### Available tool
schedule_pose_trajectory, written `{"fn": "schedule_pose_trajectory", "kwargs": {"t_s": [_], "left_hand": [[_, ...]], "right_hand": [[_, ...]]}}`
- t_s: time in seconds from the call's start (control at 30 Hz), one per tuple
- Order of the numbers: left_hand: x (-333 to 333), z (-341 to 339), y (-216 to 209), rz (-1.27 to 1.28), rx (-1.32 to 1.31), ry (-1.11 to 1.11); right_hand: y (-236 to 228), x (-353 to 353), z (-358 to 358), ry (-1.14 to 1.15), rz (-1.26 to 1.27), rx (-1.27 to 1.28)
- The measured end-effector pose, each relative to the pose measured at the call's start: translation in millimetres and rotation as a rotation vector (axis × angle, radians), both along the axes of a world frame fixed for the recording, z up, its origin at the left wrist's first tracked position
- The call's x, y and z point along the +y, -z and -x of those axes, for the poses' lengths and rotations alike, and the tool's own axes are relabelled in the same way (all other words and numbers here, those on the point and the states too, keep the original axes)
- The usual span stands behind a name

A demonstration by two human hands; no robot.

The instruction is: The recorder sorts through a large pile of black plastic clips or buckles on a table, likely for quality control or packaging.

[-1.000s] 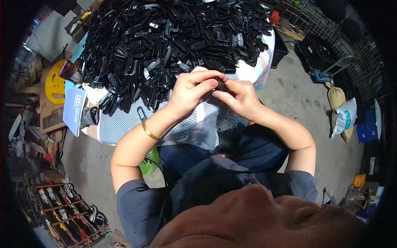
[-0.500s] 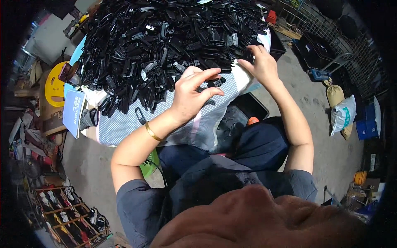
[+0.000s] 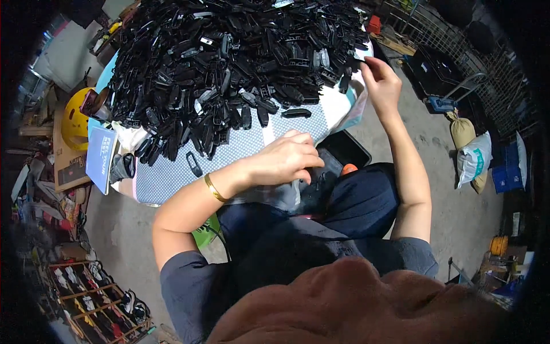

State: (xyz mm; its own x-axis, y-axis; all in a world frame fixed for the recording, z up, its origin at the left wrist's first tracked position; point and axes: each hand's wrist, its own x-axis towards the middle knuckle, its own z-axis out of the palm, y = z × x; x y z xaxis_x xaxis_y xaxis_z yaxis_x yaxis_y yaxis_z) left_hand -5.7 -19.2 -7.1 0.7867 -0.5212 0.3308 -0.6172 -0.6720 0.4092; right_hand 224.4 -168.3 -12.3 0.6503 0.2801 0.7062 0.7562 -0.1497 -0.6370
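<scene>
A large heap of small black plastic parts (image 3: 229,69) covers most of the table. At the right edge of the heap, my right hand (image 3: 382,85) pinches a black plastic part (image 3: 362,61) between thumb and fingertips. My left hand (image 3: 286,158) is over the table's near edge, fingers curled downward beside the black tray (image 3: 358,148). What its fingertips hold, if anything, is hidden. One long black part (image 3: 296,113) lies apart from the heap on the dotted cloth (image 3: 166,178), and a frame-shaped black part (image 3: 194,164) lies left of my left forearm.
A blue booklet (image 3: 102,157) and a dark cup-like thing (image 3: 123,165) are at the table's left edge. An orange thing (image 3: 349,168) shows by the tray near my knee. Sacks (image 3: 475,160) stand on the floor at the right; a wooden rack (image 3: 100,298) is at lower left.
My left hand has drawn back from the heap toward the tray, its fingers curling. My right hand has shifted slightly right and now pinches a part. Some parts at the heap's near edge lie differently.
</scene>
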Motion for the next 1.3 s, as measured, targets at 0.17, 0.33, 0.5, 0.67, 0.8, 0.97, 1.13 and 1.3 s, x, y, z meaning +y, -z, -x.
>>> {"fn": "schedule_pose_trajectory", "kwargs": {"t_s": [0.17,0.33,0.5,0.67,0.8,0.97,1.13,1.3], "left_hand": [[-1.1,-4.2,-8.5,0.253,-0.341,-0.334],[-3.8,1.0,-17.9,0.482,-0.131,-0.603],[14.8,-0.2,-10.3,0.37,-0.063,-0.56],[31.0,-5.2,-8.7,1.131,0.576,-0.409],[22.8,-10.9,-16.1,1.271,0.716,-0.423],[22.1,-9.8,-12.6,1.27,0.7,-0.472],[26.2,-6.6,-6.6,1.302,0.654,-0.448],[24.4,-8.2,-9.3,1.211,0.598,-0.429]], "right_hand": [[-27.8,-3.7,57.6,-0.631,0.137,0.391],[-32.3,9.2,89.5,-0.59,0.336,0.032],[-44.2,20.1,93.8,-0.816,0.444,0.007],[-82.6,51.9,49.3,-0.937,0.468,0.031],[-87.5,112.2,-14.4,-0.222,0.397,-0.457],[-85.7,150.6,-25.7,-0.165,0.479,-0.672],[-112.8,139.5,-2.9,-0.217,0.572,-0.682],[-120.6,127.4,13.9,-0.308,0.424,-0.685]]}}
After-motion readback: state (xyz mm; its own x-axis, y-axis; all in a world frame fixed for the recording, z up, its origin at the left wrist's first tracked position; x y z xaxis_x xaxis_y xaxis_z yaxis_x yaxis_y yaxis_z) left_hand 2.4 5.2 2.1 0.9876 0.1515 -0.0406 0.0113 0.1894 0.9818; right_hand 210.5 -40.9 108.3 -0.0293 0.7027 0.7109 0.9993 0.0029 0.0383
